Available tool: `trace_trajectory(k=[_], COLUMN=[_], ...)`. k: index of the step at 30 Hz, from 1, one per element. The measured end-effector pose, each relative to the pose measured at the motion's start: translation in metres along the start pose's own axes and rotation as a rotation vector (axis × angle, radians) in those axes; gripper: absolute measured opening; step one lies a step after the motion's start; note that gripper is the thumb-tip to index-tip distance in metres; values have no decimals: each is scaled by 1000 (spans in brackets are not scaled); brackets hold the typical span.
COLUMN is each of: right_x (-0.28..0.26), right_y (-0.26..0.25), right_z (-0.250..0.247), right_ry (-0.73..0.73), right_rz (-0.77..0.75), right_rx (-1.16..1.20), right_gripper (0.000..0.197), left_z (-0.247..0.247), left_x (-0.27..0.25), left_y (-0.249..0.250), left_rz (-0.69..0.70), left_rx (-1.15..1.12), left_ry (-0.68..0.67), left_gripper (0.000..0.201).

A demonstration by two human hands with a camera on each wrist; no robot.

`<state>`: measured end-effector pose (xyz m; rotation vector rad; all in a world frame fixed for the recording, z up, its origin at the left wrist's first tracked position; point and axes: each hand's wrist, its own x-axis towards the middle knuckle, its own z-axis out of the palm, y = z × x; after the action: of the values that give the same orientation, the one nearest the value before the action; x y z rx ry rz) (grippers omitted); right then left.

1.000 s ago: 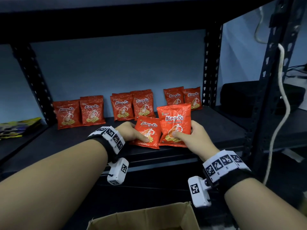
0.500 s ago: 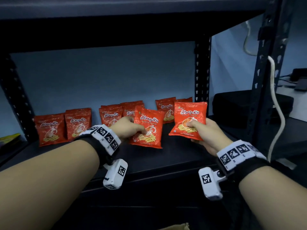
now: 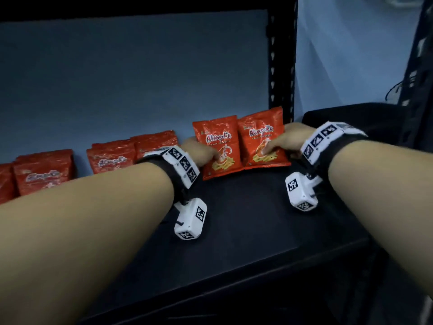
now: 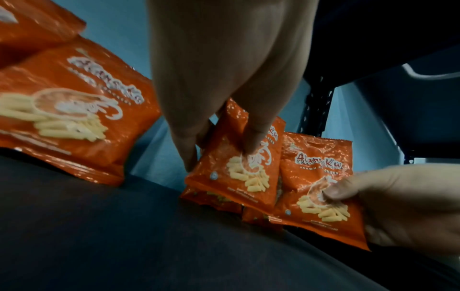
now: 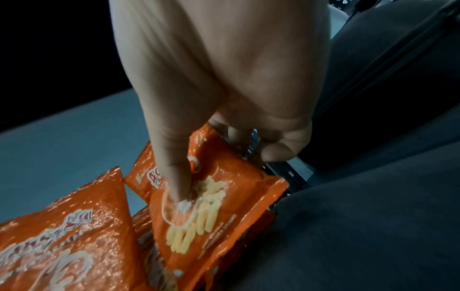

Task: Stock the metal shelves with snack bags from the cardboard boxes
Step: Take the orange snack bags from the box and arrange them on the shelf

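Two red snack bags stand side by side at the back right of the dark metal shelf (image 3: 246,221), against earlier bags. My left hand (image 3: 201,153) pinches the left bag (image 3: 219,148), thumb on its front and fingers behind. In the left wrist view that bag (image 4: 239,173) leans on another bag beneath it. My right hand (image 3: 283,141) pinches the right bag (image 3: 262,141), thumb pressing its printed front; the right wrist view shows this bag (image 5: 211,200) with fingers curled behind it.
More red bags (image 3: 112,156) line the blue back wall to the left. A black shelf upright (image 3: 280,66) rises just right of the held bags. A dark object (image 3: 365,118) sits beyond the upright.
Both hands have carried their bags from the shelf's front edge back and right, setting them upright against the rear row by the upright. The cardboard box has left the view.
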<state>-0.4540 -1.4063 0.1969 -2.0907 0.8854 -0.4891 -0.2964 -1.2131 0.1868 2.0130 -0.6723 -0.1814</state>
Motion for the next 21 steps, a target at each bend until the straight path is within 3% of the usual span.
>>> trace_trajectory(k=[7,11,13,17,21], right_x=[51,54,52,46,33], right_y=[13,11,10,11,11], right_z=[14,16,17,14,8], right_ry=[-9,43,50,78,72], right_rz=[116,110,121,120,132], right_rx=[1,-76,-118,-134,-128], right_gripper=[59,73,78,72,65], left_z=[27,25,23,23,23], left_x=[50,55,54,49,35], left_y=[-8,-4,-4,-5,-6], left_rz=[-39,-51,-74,-139,-181], left_rx=[186,298,298,233,237], left_ry=[-73,-71,-79,-128,-145], left_gripper=[69,74,71,31,29])
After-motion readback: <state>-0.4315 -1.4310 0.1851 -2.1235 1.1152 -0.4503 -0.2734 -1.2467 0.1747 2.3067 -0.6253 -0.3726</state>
